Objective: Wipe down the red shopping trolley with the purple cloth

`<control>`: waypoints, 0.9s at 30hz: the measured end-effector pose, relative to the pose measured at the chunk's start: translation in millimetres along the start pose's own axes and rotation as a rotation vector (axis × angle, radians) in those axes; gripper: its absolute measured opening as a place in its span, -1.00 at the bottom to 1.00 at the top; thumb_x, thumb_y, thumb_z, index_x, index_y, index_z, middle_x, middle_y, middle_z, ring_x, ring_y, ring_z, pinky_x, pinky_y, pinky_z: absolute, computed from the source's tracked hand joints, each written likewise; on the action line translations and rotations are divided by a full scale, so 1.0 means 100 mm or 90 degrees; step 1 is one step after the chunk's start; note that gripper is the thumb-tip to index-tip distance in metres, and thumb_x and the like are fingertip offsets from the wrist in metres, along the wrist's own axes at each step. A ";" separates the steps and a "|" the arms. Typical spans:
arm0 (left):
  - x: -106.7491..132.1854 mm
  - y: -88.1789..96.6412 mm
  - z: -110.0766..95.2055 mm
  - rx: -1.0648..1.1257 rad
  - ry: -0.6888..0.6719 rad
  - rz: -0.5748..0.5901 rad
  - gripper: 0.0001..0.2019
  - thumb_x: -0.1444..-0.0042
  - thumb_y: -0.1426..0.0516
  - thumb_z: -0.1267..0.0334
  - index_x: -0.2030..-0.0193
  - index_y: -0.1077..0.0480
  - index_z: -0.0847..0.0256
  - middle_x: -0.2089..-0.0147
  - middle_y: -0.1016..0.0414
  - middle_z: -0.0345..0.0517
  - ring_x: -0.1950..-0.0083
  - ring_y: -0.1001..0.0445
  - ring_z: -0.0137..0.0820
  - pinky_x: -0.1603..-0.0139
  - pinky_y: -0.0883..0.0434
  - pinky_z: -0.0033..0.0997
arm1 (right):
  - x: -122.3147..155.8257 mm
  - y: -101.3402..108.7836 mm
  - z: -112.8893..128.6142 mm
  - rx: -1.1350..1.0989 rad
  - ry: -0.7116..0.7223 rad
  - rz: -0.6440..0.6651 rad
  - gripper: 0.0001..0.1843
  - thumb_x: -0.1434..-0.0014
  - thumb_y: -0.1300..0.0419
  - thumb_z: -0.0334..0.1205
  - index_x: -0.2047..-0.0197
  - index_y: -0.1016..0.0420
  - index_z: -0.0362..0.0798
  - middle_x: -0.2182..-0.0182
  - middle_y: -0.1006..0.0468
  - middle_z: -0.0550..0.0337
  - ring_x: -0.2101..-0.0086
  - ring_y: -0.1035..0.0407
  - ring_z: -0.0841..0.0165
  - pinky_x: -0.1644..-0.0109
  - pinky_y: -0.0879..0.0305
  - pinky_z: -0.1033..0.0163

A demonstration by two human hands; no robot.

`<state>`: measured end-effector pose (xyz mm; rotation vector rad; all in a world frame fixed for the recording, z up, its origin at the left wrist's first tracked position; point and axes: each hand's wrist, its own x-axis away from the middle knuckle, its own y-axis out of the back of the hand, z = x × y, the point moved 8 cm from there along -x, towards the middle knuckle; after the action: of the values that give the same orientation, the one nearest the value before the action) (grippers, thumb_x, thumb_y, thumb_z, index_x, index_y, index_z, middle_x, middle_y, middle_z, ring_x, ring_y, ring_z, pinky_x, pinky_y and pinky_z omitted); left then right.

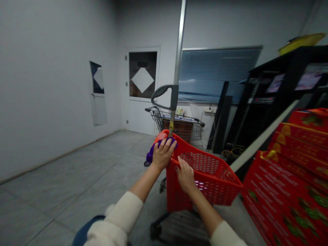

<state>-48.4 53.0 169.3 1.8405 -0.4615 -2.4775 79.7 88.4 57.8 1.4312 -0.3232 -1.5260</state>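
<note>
A red plastic shopping basket [212, 177] on a wheeled frame stands in front of me, with a tall grey pull handle [166, 97] rising from its far end. My left hand [162, 153] presses a purple cloth [153, 150] against the basket's far rim, fingers curled over the cloth. My right hand [185, 175] grips the basket's near rim, fingers hooked over the edge. Both arms wear cream sleeves.
A metal wire trolley [179, 124] stands behind the basket near a white door [140, 92]. Red printed cartons [289, 171] are stacked at the right beside black shelving [282, 89]. Grey tiled floor [71, 177] stretches to the left wall.
</note>
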 end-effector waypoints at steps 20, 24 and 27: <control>-0.27 0.39 0.29 0.021 -0.275 -0.026 -0.66 -0.27 -0.09 0.09 -0.16 -0.41 -0.10 -0.11 -0.47 -0.08 -0.22 -0.27 -0.26 -0.19 -0.13 -0.18 | 0.29 0.42 0.52 0.201 0.363 -0.035 -0.12 -0.30 -0.02 0.13 -0.48 0.33 -0.04 -0.41 0.03 0.12 -0.39 0.19 0.19 -0.39 0.18 0.02; -0.52 0.44 0.40 0.003 -0.297 -0.050 -0.69 -0.28 -0.08 0.10 -0.13 -0.43 -0.11 -0.10 -0.46 -0.10 -0.22 -0.26 -0.28 -0.18 -0.11 -0.20 | 0.10 0.58 0.77 0.221 0.519 -0.049 -0.22 -0.34 0.02 0.11 -0.47 0.22 0.01 -0.39 -0.05 0.22 -0.37 0.12 0.30 -0.41 0.24 0.12; -0.83 0.49 0.46 -0.004 -0.283 -0.065 -0.68 -0.28 -0.07 0.10 -0.14 -0.43 -0.08 -0.11 -0.45 -0.07 -0.23 -0.24 -0.26 -0.17 -0.11 -0.20 | -0.21 0.72 0.94 0.231 0.565 -0.057 -0.23 -0.34 0.03 0.12 -0.47 0.18 -0.02 -0.38 -0.08 0.20 -0.36 0.10 0.32 -0.40 0.19 0.13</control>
<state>-74.1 32.6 271.1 1.3300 -0.3725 -2.9554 27.8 31.2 149.6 2.2711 0.0181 -0.7809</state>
